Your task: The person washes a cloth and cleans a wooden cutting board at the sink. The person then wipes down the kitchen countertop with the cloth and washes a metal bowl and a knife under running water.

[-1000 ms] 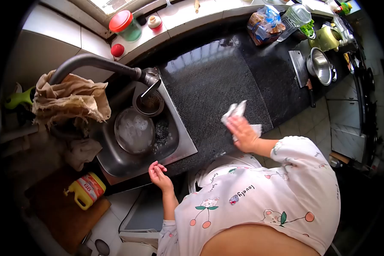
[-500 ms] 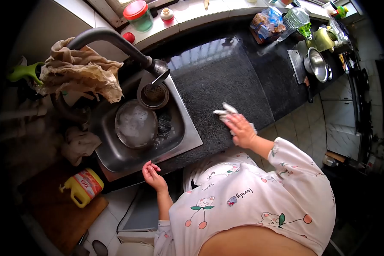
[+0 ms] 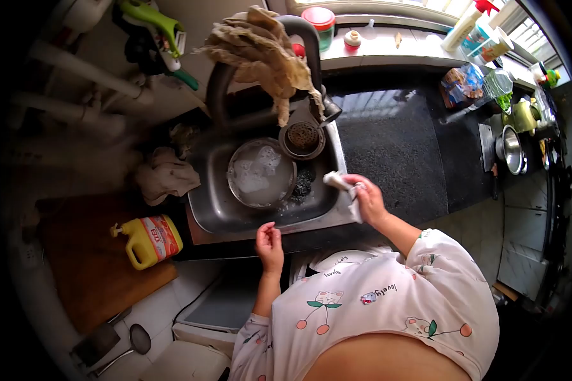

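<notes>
White cloth [image 3: 354, 206] is pinched between the thumb and fingers of the right hand [image 3: 370, 202], bunched, with one end jutting left and another hanging down, at the sink's right rim. The left hand [image 3: 270, 249] is by the sink's near rim, its fingers loosely curled and close together; whether the thumb touches them, I cannot tell.

Beyond the left fingers is the steel sink [image 3: 211, 209], holding a round pan [image 3: 240, 178] of cloudy, foamy water. Left of the right fingers lies a dark clump [image 3: 303, 182]; farther off is a round strainer [image 3: 302, 136] with brown contents. A tan rag [image 3: 254, 47] drapes over the faucet [image 3: 313, 54] behind.

Right of the right fingers — black counter [image 3: 394, 143], then, well apart, a cleaver [image 3: 486, 145] beside a metal bowl [image 3: 510, 151]. Left of the left fingers: a yellow jug [image 3: 145, 247].
</notes>
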Action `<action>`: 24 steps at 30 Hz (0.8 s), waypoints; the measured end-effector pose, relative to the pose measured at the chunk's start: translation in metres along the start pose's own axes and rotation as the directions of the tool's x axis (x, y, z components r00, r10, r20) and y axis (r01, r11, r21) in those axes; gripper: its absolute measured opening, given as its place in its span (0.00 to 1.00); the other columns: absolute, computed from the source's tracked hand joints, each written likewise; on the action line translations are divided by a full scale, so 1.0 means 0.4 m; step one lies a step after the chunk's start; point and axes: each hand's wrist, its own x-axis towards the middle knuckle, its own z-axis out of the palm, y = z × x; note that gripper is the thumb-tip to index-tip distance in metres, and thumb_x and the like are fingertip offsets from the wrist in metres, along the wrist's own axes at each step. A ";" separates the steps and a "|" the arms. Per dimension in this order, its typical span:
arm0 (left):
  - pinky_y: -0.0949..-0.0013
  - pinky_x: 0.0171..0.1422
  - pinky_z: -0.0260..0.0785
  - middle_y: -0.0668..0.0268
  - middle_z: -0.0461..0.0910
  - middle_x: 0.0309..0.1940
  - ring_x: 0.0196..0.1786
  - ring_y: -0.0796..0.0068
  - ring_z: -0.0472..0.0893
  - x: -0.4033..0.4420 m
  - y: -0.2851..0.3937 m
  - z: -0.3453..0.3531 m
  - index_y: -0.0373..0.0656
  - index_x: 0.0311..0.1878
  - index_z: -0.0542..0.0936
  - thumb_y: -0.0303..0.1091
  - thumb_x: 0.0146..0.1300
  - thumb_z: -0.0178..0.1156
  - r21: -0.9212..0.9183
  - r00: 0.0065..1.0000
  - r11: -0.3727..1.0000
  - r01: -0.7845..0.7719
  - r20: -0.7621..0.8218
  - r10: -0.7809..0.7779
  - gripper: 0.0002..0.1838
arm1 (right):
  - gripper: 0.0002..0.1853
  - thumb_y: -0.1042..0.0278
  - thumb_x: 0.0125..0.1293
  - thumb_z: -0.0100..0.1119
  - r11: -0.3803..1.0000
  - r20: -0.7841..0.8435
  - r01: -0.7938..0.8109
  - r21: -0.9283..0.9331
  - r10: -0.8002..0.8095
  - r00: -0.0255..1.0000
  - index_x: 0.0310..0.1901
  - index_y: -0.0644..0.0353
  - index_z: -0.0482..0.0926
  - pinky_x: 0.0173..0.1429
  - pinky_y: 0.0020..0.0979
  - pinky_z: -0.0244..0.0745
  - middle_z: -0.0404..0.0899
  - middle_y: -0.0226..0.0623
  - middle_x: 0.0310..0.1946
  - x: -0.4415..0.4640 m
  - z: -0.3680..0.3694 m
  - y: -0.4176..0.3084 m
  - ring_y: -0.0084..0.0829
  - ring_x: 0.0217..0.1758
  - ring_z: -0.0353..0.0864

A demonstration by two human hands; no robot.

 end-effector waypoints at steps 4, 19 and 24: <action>0.78 0.43 0.67 0.65 0.72 0.44 0.43 0.80 0.72 0.091 0.082 0.056 0.38 0.51 0.69 0.24 0.54 0.60 0.012 0.988 0.999 0.040 0.152 -0.041 0.20 | 0.16 0.69 0.65 0.36 0.876 0.437 -0.397 0.273 0.254 0.863 0.48 0.64 0.73 0.54 0.25 0.64 0.75 0.35 0.43 0.099 0.210 -0.017 0.24 0.46 0.71; 0.59 0.65 0.53 0.47 0.58 0.60 0.63 0.50 0.59 0.409 -0.207 -0.055 0.40 0.63 0.55 0.39 0.52 0.60 0.729 0.922 0.664 0.166 0.124 -0.367 0.37 | 0.28 0.65 0.50 0.58 0.382 0.417 0.269 -0.884 0.383 0.825 0.56 0.55 0.66 0.60 0.49 0.61 0.52 0.47 0.63 0.285 0.521 0.345 0.42 0.64 0.56; 0.61 0.54 0.67 0.61 0.67 0.55 0.56 0.66 0.69 0.480 -0.294 -0.076 0.46 0.58 0.64 0.61 0.59 0.46 -0.340 0.539 0.424 0.840 0.422 -0.729 0.32 | 0.24 0.62 0.47 0.57 0.792 0.177 -0.082 -0.605 0.234 0.956 0.48 0.59 0.71 0.49 0.39 0.71 0.73 0.48 0.44 0.285 0.590 0.322 0.50 0.44 0.74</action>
